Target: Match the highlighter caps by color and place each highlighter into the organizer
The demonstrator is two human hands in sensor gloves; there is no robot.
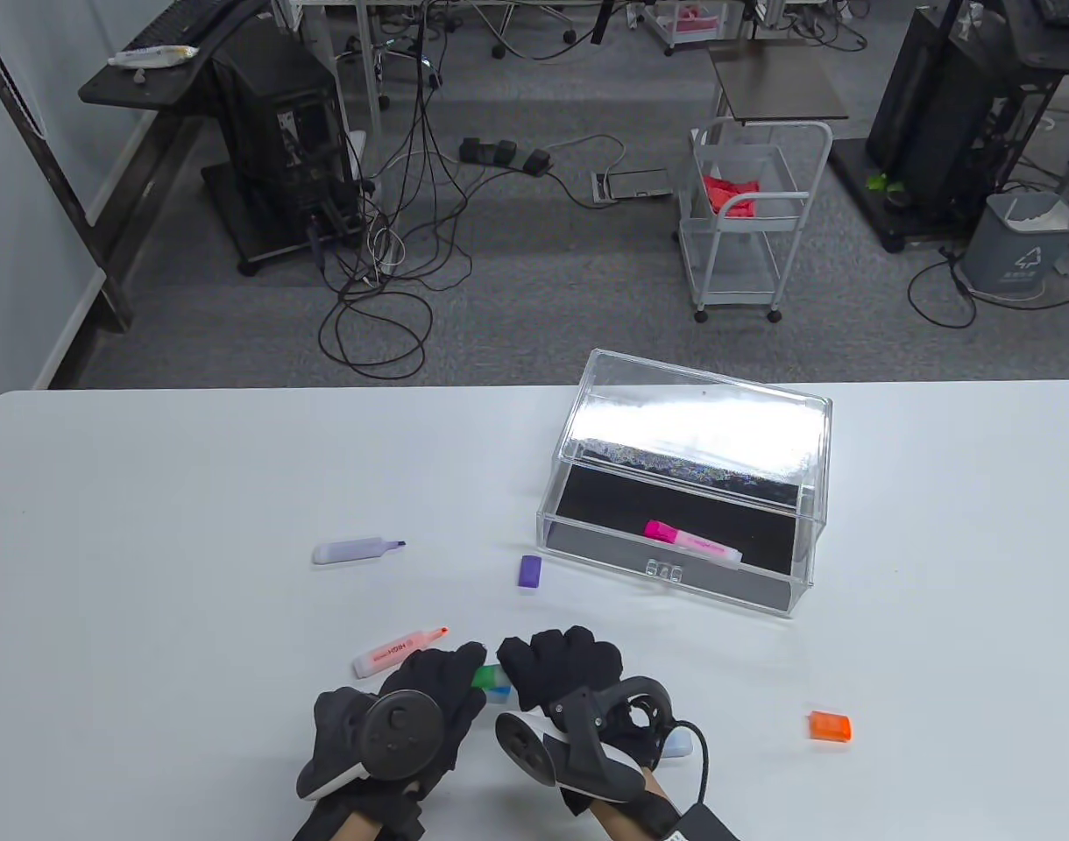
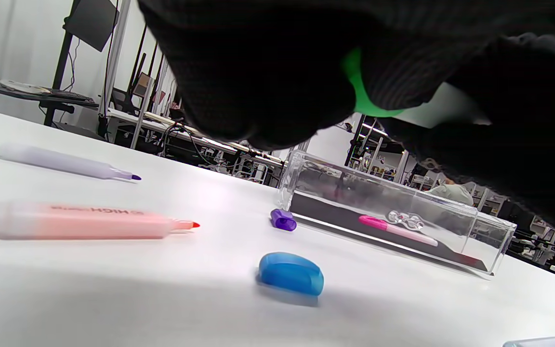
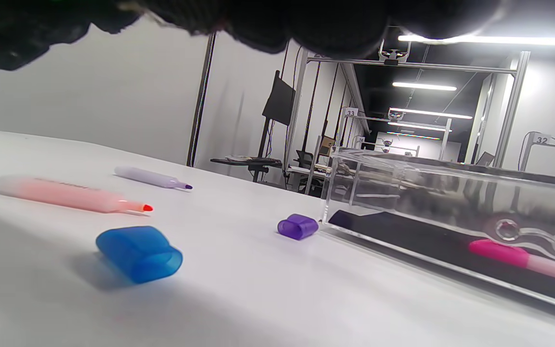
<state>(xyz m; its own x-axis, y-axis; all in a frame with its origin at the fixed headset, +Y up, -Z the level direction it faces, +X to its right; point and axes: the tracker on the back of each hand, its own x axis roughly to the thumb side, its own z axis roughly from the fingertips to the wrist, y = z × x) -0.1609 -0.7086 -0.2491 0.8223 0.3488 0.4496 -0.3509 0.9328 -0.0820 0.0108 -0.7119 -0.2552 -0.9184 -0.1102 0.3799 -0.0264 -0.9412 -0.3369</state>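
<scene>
Table view: both hands meet at the near edge, centre. Left hand (image 1: 412,705) and right hand (image 1: 569,674) have fingers curled round a green highlighter (image 1: 491,676) held between them, only a short green stretch showing; which hand has cap or barrel I cannot tell. Blue cap (image 1: 499,695) lies on the table (image 1: 149,491) just under the fingertips. Orange highlighter (image 1: 399,653), uncapped, lies just left of the left hand's fingers; purple highlighter (image 1: 357,549), uncapped, farther back and left. Purple cap (image 1: 530,571) sits just beside the near left corner of the clear organizer (image 1: 692,473), drawer pulled out, pink highlighter (image 1: 692,541) capped inside it. Orange cap (image 1: 830,726) lies off right of the right hand. A pale blue object (image 1: 677,745) peeks out by the right wrist, too hidden to identify. Left wrist view: gloved fingers (image 2: 258,72) clamp a green piece (image 2: 357,86), a pale body running right from it; blue cap (image 2: 291,273) rests on its side below. Right wrist view: only fingertips (image 3: 306,24) at the top edge, grip not visible; blue cap (image 3: 138,253) near, purple cap (image 3: 297,226) almost touching the organizer (image 3: 451,193).
</scene>
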